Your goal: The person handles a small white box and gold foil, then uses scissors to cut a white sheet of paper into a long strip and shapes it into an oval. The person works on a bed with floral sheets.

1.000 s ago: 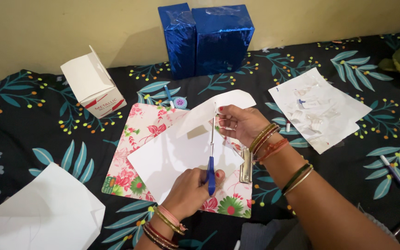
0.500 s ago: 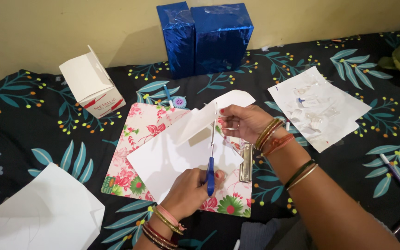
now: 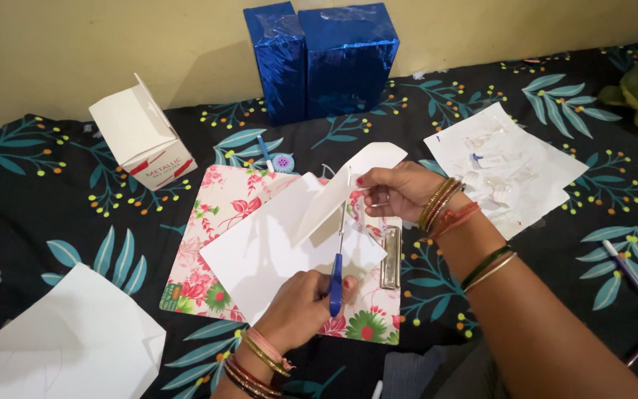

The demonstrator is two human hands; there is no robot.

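My left hand [image 3: 298, 310] grips blue-handled scissors [image 3: 336, 281], whose blades point away from me and run along a cut in a white paper sheet [image 3: 267, 255]. My right hand [image 3: 396, 191] pinches the cut-off flap of that sheet [image 3: 348, 181] and holds it lifted to the right of the blades. The sheet lies on a floral clipboard [image 3: 219, 214] with its metal clip [image 3: 390, 255] at the right edge. Both wrists wear several bangles.
Two blue foil-wrapped boxes [image 3: 319, 59] stand against the wall. An open white carton [image 3: 142, 137] sits at the left, and white paper [image 3: 60, 343] lies at the lower left. A sheet with small scraps [image 3: 507, 170] and a pen [image 3: 624, 266] are at the right, on the dark leaf-print cloth [image 3: 46, 222].
The lifted flap has swung further up and to the left over the sheet. My right hand has shifted slightly right with it. The scissors hand has stayed nearly in place.
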